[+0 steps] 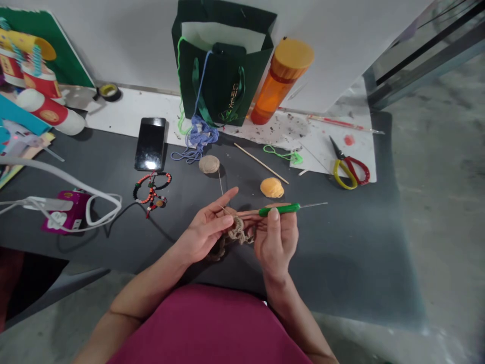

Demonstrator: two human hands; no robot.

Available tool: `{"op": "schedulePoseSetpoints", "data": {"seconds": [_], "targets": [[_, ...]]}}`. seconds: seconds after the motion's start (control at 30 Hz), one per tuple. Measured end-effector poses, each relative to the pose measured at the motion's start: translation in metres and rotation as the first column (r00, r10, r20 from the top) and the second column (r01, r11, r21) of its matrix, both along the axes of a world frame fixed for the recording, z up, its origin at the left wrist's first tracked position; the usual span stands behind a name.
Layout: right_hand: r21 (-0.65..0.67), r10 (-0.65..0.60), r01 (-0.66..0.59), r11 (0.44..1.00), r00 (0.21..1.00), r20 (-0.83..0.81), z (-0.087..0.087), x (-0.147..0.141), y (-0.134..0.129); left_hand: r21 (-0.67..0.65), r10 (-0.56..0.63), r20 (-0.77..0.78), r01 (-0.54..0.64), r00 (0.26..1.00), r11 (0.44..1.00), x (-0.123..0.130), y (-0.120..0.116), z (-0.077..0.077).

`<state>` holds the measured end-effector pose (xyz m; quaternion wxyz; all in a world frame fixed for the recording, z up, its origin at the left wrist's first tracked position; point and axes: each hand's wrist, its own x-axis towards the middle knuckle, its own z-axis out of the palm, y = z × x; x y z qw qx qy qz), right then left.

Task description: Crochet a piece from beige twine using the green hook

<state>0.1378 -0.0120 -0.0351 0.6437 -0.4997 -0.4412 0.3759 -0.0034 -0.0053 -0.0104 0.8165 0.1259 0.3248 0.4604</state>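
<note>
While your hands work above the dark worktop, your right hand is closed around the green handle of a crochet hook, its thin metal tip pointing to your right. Your left hand is partly open, its fingers pinching a small tan crocheted piece beside the hook. A tan thread runs from those fingers up to a tan yarn ball.

All places taken from the crocheted piece. Just ahead and to the right: an orange yarn ball, with a wooden stick beyond it. Farther ahead: tangled blue yarn, a green paper bag and an orange bottle. Well to the right: scissors with yellow and red handles. Ahead and to the left: a black phone and a bead strand. Farther left: a white cable lying against a magenta box.
</note>
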Motion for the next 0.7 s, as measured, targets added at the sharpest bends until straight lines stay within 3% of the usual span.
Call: {"op": "schedulePoseSetpoints", "data": {"seconds": [0.13,0.3,0.4,0.5,0.6,0.7], "targets": [[0.008,0.005,-0.005,1.000,1.000,-0.002,-0.002,0.004,-0.006,-0.015,-0.027,-0.029,0.027,0.999,1.000,0.000,-0.001,-0.002],[-0.048,0.065,-0.069,0.997,0.996,-0.067,-0.005,0.008,-0.006,-0.031,-0.139,0.060,0.141,0.988,0.989,-0.003,0.002,-0.005],[-0.100,0.138,-0.157,0.983,0.975,-0.173,0.000,0.009,-0.001,-0.024,-0.178,0.136,0.183,0.975,0.983,-0.004,0.004,-0.002],[-0.220,0.202,-0.284,0.933,0.921,-0.333,0.008,0.007,0.002,-0.010,-0.206,0.166,0.211,0.964,0.977,-0.003,0.005,0.001],[-0.295,0.181,-0.340,0.893,0.872,-0.456,0.012,0.002,0.002,0.034,-0.160,0.081,0.157,0.984,0.987,-0.001,0.002,0.003],[-0.255,0.171,-0.320,0.912,0.864,-0.473,0.009,-0.006,-0.002,0.056,-0.035,-0.070,0.039,0.997,0.998,0.001,-0.001,0.003]]}}
